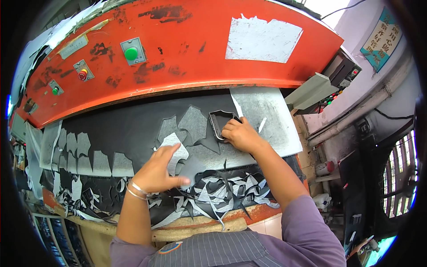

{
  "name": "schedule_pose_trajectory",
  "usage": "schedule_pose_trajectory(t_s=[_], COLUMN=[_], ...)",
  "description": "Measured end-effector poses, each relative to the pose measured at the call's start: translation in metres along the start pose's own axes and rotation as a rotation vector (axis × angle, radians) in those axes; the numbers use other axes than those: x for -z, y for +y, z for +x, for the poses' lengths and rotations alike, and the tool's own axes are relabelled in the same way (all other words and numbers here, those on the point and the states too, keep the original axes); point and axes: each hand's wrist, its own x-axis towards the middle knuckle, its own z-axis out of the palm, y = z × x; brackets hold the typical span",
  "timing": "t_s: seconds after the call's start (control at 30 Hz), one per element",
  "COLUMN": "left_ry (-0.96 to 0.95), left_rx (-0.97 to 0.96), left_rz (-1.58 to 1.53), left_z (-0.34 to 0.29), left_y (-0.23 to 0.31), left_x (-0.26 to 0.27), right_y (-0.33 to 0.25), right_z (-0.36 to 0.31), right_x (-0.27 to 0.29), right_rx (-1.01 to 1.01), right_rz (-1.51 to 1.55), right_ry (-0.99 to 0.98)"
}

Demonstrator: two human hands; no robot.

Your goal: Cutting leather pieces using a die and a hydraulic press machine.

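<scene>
**Right hand (240, 135) on the die (216, 129), left hand (162, 170) spread by a pale piece (179, 153)**

We had the die on the dark sheet (115, 111), near the right end of its spread, where a pale board (288, 129) showed beside it. It was an angular, open loop with thin, dark walls, and it stood with its hollow facing up. Our right hand pinched its near right side, with the fingers bent over the rim and the forearm reaching in from the lower right.

Our left hand was spread, the thumb well apart from the fingers. The pale piece lay in the gap between them; a blurred grey patch by the thumb left us unable to tell whether we were touching anything there. Scraps (215, 193) lay heaped along the near edge, and the orange beam (191, 49) of the machine stood behind the sheet.

We judged the die stiff and rather heavy for its size, its lower edge likely sharp, so the best hold was high on the outer walls, clear of the underside. The pale piece looked light, thin and floppy, apt to fold if taken by one corner; we thought it best lifted by a broad edge, between thumb and flat fingers.
</scene>
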Motion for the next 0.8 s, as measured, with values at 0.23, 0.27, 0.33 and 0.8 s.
schedule_pose_trajectory(t_s=[0.23,0.27,0.33,0.8], left_ry=[0.258,0.253,0.38,0.428], left_rx=[0.065,0.064,-0.059,-0.074], left_rz=[-0.224,-0.233,0.061,0.116], left_z=[0.095,0.108,0.127,0.144], left_y=[-0.033,-0.04,-0.048,-0.049], left_x=[-0.064,-0.074,-0.088,-0.094], right_y=[-0.005,-0.002,0.0,0.005], right_z=[-0.037,-0.047,-0.053,-0.038], right_x=[-0.031,-0.036,-0.039,-0.043], right_rx=[-0.32,-0.412,-0.504,-0.529], right_rz=[0.183,0.241,0.229,0.156], right_ry=[0.412,0.376,0.304,0.344])
